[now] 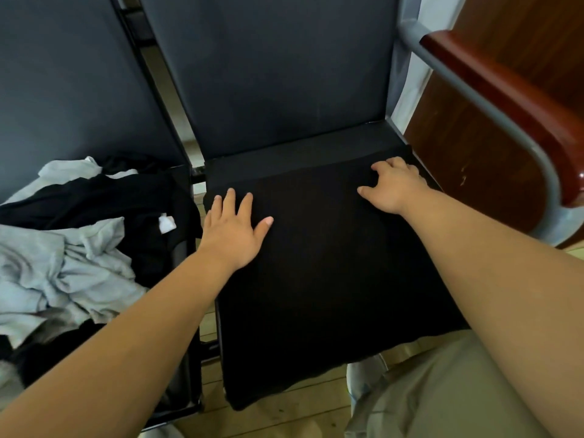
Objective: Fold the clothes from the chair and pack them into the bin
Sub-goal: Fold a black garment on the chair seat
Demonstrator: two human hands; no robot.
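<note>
Here stood two chairs point(268, 74). One black garment point(331, 263) covered the right seat point(300, 156); left hand point(232, 235) lay flat on its far-left part, right hand point(393, 188) gripped its far-right edge.

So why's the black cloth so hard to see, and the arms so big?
Head view: the black garment blends into the dark seat in dim light; the wide lens stretches the forearms near the frame edge; glare glints on the wooden armrest.

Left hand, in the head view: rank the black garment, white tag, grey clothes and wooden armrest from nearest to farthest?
1. The black garment, pressed under the left hand.
2. The white tag, just to its left.
3. The grey clothes, farther left.
4. The wooden armrest, far right.
</note>
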